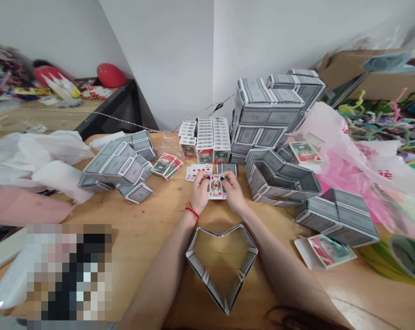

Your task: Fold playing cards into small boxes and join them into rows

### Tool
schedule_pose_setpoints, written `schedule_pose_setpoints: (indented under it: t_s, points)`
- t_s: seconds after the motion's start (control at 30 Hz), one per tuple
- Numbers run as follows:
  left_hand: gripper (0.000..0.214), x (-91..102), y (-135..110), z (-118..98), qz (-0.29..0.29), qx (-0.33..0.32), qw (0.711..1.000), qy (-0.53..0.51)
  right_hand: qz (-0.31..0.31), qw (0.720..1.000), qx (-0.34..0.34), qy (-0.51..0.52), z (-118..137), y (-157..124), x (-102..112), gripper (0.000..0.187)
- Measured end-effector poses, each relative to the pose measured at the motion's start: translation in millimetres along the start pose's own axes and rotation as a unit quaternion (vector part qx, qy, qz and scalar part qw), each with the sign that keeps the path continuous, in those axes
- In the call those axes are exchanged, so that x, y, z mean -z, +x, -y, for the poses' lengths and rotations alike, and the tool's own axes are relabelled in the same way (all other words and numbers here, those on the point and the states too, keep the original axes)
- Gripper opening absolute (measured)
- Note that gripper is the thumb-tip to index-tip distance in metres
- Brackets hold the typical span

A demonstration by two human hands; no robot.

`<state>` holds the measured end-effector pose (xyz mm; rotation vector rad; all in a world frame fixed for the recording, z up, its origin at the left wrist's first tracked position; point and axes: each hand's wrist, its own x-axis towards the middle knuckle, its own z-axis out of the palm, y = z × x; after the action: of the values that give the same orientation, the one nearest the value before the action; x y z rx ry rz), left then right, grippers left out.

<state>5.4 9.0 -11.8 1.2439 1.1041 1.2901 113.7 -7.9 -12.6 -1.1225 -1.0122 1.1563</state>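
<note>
Both hands meet over the middle of the wooden table (152,229). My left hand (200,192), with a red string at the wrist, and my right hand (232,191) pinch the two sides of a deck of playing cards (216,187), a face card on top. Just beyond the deck lie a face-up red number card (193,172) and a face-down stack (226,168). Between my forearms, nearer to me, a heart-shaped frame made of folded cards (221,266) lies flat.
Boxed card decks (207,140) stand in rows behind the hands. Grey folded-card shapes are piled at left (118,165) and at right (283,178), with taller stacks (265,110) behind. Plastic bags (348,165) lie at right, white bags (39,156) at left. An opened card box (326,251) lies near right.
</note>
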Motion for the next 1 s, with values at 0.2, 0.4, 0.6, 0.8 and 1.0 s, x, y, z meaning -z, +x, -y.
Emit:
schedule_pose_setpoints:
  t_s: [0.2,0.4,0.6,0.8,1.0]
  points:
    - [0.012,-1.6,-2,-8,-0.006,0.018,1.000,-0.008,-0.007,1.000,0.006,-0.016,1,0,1,0.009]
    - [0.011,-4.0,-4,-14,-0.024,0.023,0.999,-0.013,-0.010,1.000,-0.007,0.012,0,-1,1,0.008]
    - [0.013,-0.3,-1,-9,-0.021,-0.009,1.000,0.002,-0.003,0.992,-0.090,0.087,2,-1,0,0.005]
    - [0.016,8.5,3,-4,0.025,-0.051,0.997,0.056,0.027,0.980,-0.145,0.132,4,2,5,0.004]
    - [0.020,5.6,1,-6,0.042,-0.033,0.998,0.041,-0.051,0.993,-0.080,0.076,-5,6,9,0.007]
